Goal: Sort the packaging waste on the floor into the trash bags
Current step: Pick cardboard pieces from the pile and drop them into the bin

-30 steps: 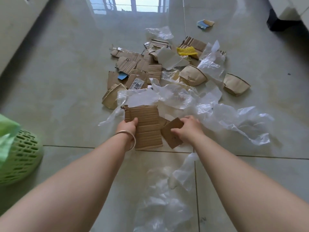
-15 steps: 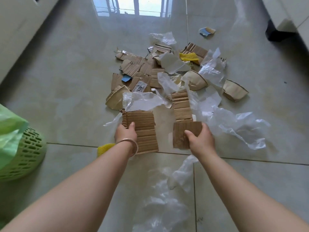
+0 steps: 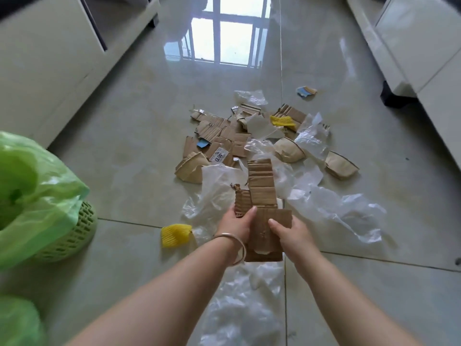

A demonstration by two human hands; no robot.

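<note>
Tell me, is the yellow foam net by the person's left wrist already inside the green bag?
No, the yellow foam net lies on the floor tiles, apart from the green bag at the left.

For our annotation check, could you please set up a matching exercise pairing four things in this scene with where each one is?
Things:
1. cardboard pieces
2. yellow foam net
3. green trash bag
4. blue and tan scrap

Places:
A. alone on the floor beyond the pile
B. far left, over a green basket
C. held between the left hand and right hand
D. on the floor just left of the left wrist

Pairs: 1-C, 2-D, 3-B, 4-A
</note>
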